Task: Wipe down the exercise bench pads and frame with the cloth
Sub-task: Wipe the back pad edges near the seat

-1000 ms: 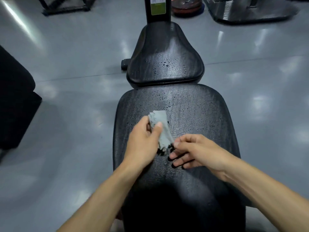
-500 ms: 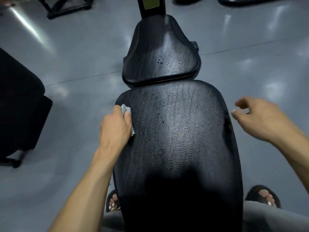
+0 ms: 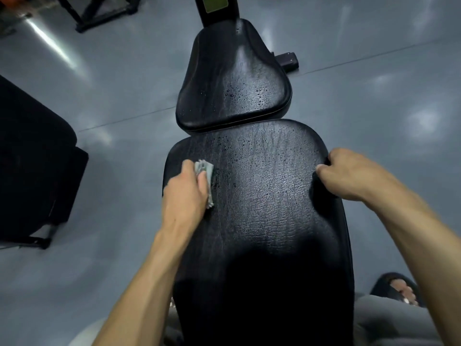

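Left hand (image 3: 185,193) curled round a crumpled grey cloth (image 3: 206,181), pressing it onto the left edge of the long black back pad (image 3: 262,208). Droplets across that pad and the far seat pad (image 3: 234,81). Right hand (image 3: 349,173) gripping the pad's right edge, fingers bent over the rim.

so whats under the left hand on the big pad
A folded grey cloth is gripped under the left hand, its edge poking out past the fingers, on the wet back pad. How much cloth is bunched beneath the palm is hidden.

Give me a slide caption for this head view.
Left hand wipes wet back pad with cloth; right hand grips its edge.
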### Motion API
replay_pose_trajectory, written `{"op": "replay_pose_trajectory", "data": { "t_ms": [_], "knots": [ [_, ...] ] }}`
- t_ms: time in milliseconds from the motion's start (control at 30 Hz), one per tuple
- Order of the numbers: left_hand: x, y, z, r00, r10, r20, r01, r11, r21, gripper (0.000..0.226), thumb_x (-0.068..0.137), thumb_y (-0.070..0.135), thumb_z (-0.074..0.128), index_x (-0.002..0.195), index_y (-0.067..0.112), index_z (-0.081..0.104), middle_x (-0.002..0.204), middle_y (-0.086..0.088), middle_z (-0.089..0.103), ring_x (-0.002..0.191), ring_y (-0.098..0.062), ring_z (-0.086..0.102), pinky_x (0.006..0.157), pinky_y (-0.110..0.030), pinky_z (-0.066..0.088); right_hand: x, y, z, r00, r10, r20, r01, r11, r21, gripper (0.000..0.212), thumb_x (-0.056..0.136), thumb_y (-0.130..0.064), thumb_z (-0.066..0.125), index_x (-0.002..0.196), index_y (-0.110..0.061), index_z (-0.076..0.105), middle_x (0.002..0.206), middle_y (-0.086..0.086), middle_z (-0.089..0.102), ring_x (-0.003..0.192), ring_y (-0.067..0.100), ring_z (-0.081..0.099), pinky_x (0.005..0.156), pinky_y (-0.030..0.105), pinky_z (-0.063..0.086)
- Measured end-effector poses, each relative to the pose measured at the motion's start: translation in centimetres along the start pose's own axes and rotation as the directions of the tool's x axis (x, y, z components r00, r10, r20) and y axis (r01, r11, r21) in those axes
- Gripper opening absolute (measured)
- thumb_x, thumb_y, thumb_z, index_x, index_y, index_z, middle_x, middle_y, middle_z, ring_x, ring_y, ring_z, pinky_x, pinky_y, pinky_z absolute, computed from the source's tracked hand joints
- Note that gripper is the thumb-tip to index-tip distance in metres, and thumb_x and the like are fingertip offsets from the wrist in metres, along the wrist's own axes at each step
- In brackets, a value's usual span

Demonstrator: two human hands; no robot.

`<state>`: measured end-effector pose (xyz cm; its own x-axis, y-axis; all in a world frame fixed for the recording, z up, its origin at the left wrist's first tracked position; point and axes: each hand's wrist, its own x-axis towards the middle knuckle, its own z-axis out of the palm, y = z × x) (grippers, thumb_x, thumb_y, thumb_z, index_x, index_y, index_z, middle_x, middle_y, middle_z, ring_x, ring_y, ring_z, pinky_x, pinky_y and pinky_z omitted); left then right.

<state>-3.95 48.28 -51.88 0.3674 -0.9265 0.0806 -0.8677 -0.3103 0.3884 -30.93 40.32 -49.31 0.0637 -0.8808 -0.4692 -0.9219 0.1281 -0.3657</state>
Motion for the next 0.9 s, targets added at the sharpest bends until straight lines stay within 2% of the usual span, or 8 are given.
{"op": "replay_pose_trajectory", "data": {
  "t_ms": [133,267,333,400,567,733,833,900],
  "knots": [
    [-0.6,1.8,0.5,0.999,-0.038,0.002,0.038,0.999,0.002,0.020,0.105,0.034,0.046,0.099,0.016,0.040,0.081,-0.017,0.064,0.073,-0.044,0.058,0.067,-0.050,0.050,0.1,0.0,-0.3,1.000,-0.011,0.011,0.011,1.000,0.005,0.030,0.103,-0.020,0.048,0.118,0.003,0.059,0.128,0.028,0.061,0.118,0.040,0.058,0.079,0.030,0.038],
    [-2.3,6.9,3.3,0.986,0.107,0.124,-0.103,0.994,-0.044,0.017,0.107,0.035,0.045,0.100,0.021,0.038,0.066,0.007,0.049,0.059,-0.027,0.050,0.062,-0.037,0.037,0.2,-0.2,-0.3,1.000,-0.027,0.012,0.027,1.000,0.000,0.033,0.102,-0.018,0.047,0.125,0.003,0.058,0.134,0.027,0.059,0.124,0.040,0.056,0.088,0.032,0.044],
    [-2.8,8.1,3.6,0.966,0.174,0.190,-0.172,0.985,-0.029,0.018,0.107,0.035,0.045,0.099,0.023,0.035,0.066,0.008,0.046,0.058,-0.023,0.043,0.061,-0.037,0.036,0.3,0.0,-0.3,0.999,-0.037,0.019,0.037,0.999,0.008,0.034,0.102,-0.018,0.046,0.127,0.003,0.056,0.136,0.026,0.058,0.125,0.040,0.055,0.087,0.032,0.042],
    [-2.3,7.0,3.3,0.973,0.174,0.151,-0.171,0.985,-0.031,0.018,0.106,0.038,0.047,0.098,0.024,0.039,0.073,0.001,0.058,0.061,-0.027,0.051,0.061,-0.040,0.045,0.4,0.6,-0.4,0.999,-0.048,0.025,0.047,0.999,0.022,0.032,0.102,-0.017,0.045,0.125,0.002,0.057,0.136,0.026,0.058,0.124,0.039,0.055,0.082,0.031,0.039],
    [-2.0,4.1,2.4,0.997,-0.058,-0.047,0.057,0.998,-0.014,0.020,0.104,0.034,0.048,0.097,0.017,0.042,0.081,-0.013,0.066,0.073,-0.043,0.061,0.068,-0.050,0.051,0.6,2.3,-0.4,0.995,-0.080,0.059,0.074,0.992,0.103,0.023,0.100,-0.017,0.047,0.111,-0.002,0.061,0.120,0.023,0.064,0.107,0.038,0.062,0.076,0.030,0.040],
    [-3.7,10.5,5.4,0.996,0.087,0.026,-0.086,0.996,-0.031,0.016,0.107,0.033,0.048,0.108,0.017,0.047,0.075,0.001,0.054,0.063,-0.029,0.048,0.062,-0.037,0.034,0.6,3.1,-0.7,0.992,-0.116,0.057,0.105,0.981,0.162,0.017,0.097,-0.016,0.048,0.103,-0.007,0.061,0.110,0.018,0.067,0.101,0.036,0.064,0.083,0.036,0.051],
    [-4.4,13.7,7.1,0.967,0.215,0.133,-0.210,0.976,-0.049,0.018,0.107,0.034,0.046,0.110,0.016,0.046,0.084,-0.010,0.066,0.074,-0.040,0.061,0.063,-0.038,0.032,0.5,3.1,-0.8,0.992,-0.118,0.047,0.109,0.981,0.161,0.020,0.096,-0.015,0.048,0.107,-0.007,0.063,0.115,0.018,0.066,0.106,0.036,0.062,0.087,0.036,0.051],
    [-4.2,13.5,7.1,0.954,0.268,0.133,-0.262,0.963,-0.063,0.018,0.106,0.034,0.046,0.108,0.016,0.046,0.083,-0.010,0.066,0.075,-0.042,0.062,0.063,-0.039,0.033,0.5,3.0,-0.9,0.992,-0.119,0.048,0.109,0.980,0.164,0.022,0.097,-0.014,0.048,0.110,-0.006,0.064,0.118,0.018,0.066,0.108,0.035,0.061,0.088,0.035,0.050]
  ]
}}
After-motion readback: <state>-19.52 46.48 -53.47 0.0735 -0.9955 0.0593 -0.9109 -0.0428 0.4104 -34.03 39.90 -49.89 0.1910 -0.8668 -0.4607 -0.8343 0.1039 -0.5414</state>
